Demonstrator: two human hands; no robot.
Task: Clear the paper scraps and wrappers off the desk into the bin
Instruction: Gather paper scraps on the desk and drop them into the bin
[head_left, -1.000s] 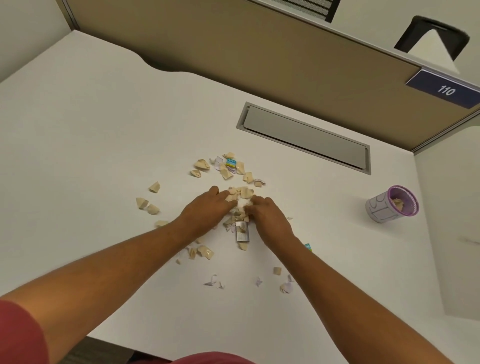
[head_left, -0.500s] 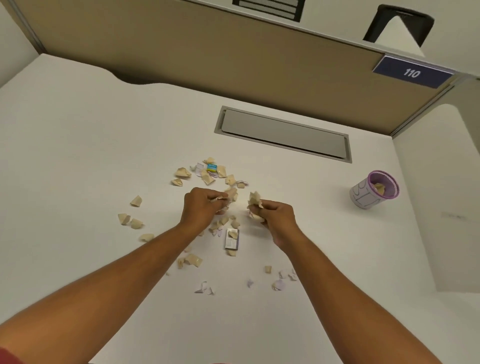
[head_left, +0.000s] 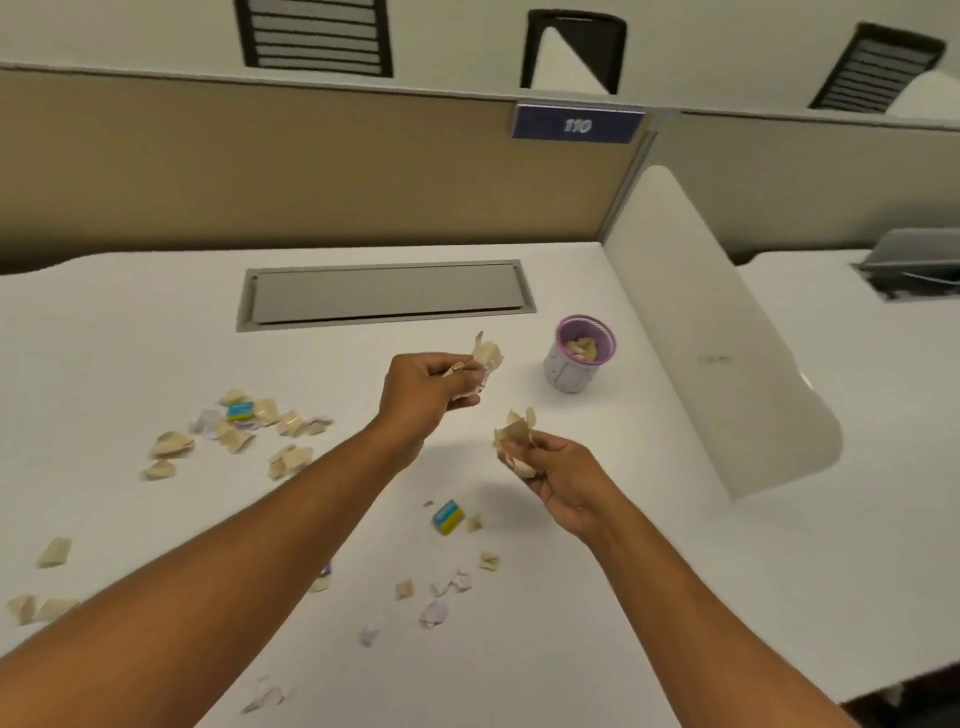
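Paper scraps (head_left: 234, 434), tan and pale lilac, lie scattered over a white tabletop (head_left: 130, 338), thickest in a cluster at the left middle and thinner along the near edge. Among that cluster sits a small blue and yellow wrapper (head_left: 240, 411); a second wrapper (head_left: 449, 516) of the same colours lies between the two forearms. Both hands are raised above the tabletop. The left hand (head_left: 423, 387) is clenched around a bunch of scraps (head_left: 485, 358) that stick up past the fingers. The right hand (head_left: 558, 475), nearer the viewer, pinches another bunch (head_left: 515, 434). Beyond the hands, toward the right, stands the bin (head_left: 576, 358), a small pale cup with a purple rim, upright, with tan scraps already inside. The left hand is near the bin but not over it. A long grey cable hatch (head_left: 384, 293) is set flush into the tabletop near its far edge. Behind it rises a tan partition (head_left: 260, 166) carrying a dark blue plate (head_left: 576, 126) marked 110. A white rounded side divider (head_left: 717, 338) closes the tabletop on the right, and past it is another white desk (head_left: 841, 374). Above the partition, dark chair backs (head_left: 571, 49) show against a pale wall.
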